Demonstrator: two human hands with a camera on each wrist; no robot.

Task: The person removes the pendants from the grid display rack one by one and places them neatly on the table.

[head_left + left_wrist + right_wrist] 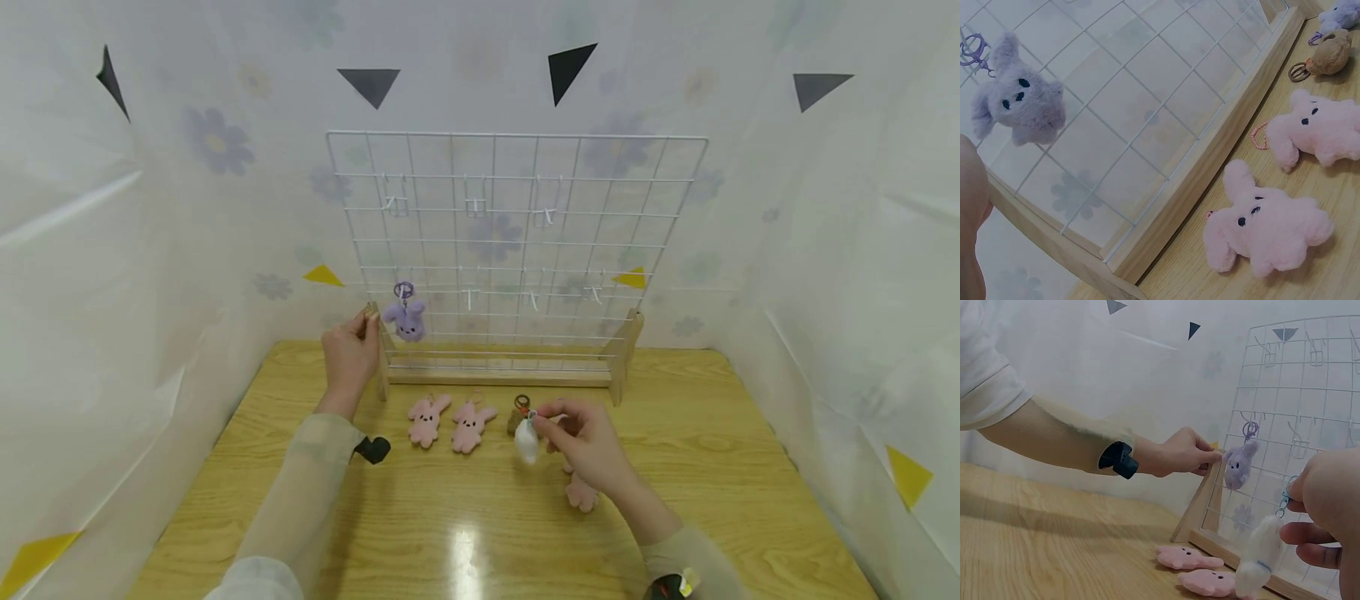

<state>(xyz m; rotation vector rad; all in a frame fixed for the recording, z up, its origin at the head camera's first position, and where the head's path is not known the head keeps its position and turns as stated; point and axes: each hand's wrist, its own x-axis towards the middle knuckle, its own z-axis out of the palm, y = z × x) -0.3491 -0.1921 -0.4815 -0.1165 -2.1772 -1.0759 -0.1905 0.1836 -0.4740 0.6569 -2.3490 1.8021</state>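
My right hand (588, 442) pinches the light blue clasp (1286, 499) of a white plush keychain (527, 442), which dangles over the table in the head and right wrist views. With thumb and fingers, my left hand (351, 354) grips the top of the left wooden post (381, 350) of a white wire grid rack (495, 242). Close beside that hand, a purple plush keychain (406, 321) hangs by its purple ring from a lower-row hook. Two pink plush keychains (1269, 225) lie face up in front of the rack.
A brown plush keychain (1330, 55) and a second purple plush (1340, 17) lie farther right. Another pink plush (581, 494) is partly hidden under my right forearm. Several bare white hooks (474, 204) sit on the grid in two rows. Patterned sheeting (225, 208) surrounds the wooden table (420, 517).
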